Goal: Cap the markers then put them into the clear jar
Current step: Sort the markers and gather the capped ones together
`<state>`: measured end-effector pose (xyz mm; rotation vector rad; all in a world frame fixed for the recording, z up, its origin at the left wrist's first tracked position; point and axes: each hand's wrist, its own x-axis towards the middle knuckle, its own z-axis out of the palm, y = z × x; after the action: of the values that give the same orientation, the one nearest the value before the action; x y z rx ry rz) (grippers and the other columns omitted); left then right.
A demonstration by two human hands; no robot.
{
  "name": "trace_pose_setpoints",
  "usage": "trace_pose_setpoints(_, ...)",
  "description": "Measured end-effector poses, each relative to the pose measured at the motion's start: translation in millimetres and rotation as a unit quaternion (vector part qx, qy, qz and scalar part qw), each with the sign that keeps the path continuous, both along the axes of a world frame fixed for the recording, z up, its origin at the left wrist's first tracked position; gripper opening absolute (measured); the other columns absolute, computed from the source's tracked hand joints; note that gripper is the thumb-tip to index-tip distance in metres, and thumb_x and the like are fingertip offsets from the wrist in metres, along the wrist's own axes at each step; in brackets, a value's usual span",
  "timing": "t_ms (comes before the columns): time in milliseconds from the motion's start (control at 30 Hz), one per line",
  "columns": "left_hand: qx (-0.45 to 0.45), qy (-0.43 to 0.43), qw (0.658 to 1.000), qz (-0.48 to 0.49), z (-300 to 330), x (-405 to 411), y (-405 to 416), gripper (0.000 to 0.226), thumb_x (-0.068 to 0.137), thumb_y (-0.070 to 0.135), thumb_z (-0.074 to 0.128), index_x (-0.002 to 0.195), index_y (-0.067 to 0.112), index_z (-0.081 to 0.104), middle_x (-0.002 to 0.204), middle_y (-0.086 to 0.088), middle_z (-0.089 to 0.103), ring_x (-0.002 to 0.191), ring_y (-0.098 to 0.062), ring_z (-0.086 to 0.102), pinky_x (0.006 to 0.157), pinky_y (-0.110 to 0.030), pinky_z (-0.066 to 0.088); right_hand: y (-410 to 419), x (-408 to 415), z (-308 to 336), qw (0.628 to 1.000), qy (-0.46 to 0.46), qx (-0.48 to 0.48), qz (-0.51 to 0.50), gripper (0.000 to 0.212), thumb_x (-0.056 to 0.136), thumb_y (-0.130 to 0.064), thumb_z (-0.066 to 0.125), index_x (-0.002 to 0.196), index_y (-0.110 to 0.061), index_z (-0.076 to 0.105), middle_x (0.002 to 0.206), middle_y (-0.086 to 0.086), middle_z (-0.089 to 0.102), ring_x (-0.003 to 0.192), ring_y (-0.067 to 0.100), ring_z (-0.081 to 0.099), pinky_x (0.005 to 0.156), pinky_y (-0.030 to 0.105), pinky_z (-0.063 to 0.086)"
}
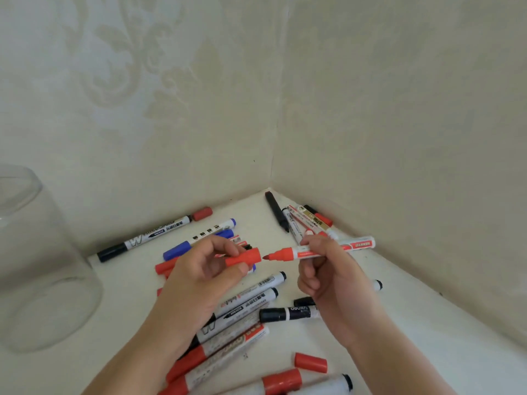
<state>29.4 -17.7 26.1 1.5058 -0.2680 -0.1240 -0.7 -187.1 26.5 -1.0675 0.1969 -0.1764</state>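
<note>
My left hand (205, 269) pinches a red cap (245, 258) with its open end facing right. My right hand (325, 269) pinches an uncapped red marker (299, 252), its tip pointing left and a small gap away from the cap's mouth. Both are held above the white table (399, 323). The clear jar (37, 260) stands at the left edge, with no markers visible inside it.
Several markers in black, red and blue lie scattered on the table under and around my hands. A loose red cap (310, 362) lies near the front. More markers are bunched in the far corner (302, 220) where two wallpapered walls meet.
</note>
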Motion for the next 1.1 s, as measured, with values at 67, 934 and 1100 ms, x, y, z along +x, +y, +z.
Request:
trace_pose_setpoints(67, 0.007, -0.013, 1.0, -0.003, 0.0, -4.0, -0.1, 0.017, 0.077, -0.002, 0.065, 0.079, 0.012, 0.056, 0.073, 0.008, 0.071, 0.075, -0.007, 0.067, 0.074, -0.019, 0.05, 0.2, -2.2, 0.3, 1.0, -0.013, 0.004, 0.012, 0.005, 0.072, -0.013, 0.059, 0.068, -0.013, 0.062, 0.049, 0.005, 0.039, 0.041, 0.014, 0.029, 0.041, 0.023, 0.026)
trace_pose_setpoints(934, 0.308, -0.309, 0.899, -0.035, -13.9, -23.3, 1.0, 0.036, 0.085, 0.058, 0.018, 0.096, 0.038, 0.047, 0.081, 0.018, 0.059, 0.09, -0.001, 0.052, 0.07, -0.022, 0.045, 17.5, -11.1, -9.7, 0.992, -0.019, -0.069, 0.1, 0.024, 0.072, -0.027, 0.046, 0.056, -0.01, 0.054, 0.039, 0.006, 0.036, 0.038, 0.016, 0.029, 0.048, 0.031, 0.02)
trace_pose_setpoints(1100, 0.318, -0.266, 0.908, -0.065, -7.5, -24.3, 3.0, 0.033, 0.079, 0.055, 0.016, 0.091, 0.039, 0.043, 0.078, 0.019, 0.053, 0.095, 0.005, 0.047, 0.073, -0.013, 0.042, 24.6, -12.4, -14.2, 0.995, -0.021, -0.049, 0.087, 0.022, 0.061, -0.03, 0.056, 0.056, -0.009, 0.051, 0.044, 0.009, 0.032, 0.039, 0.017, 0.027, 0.047, 0.031, 0.02)
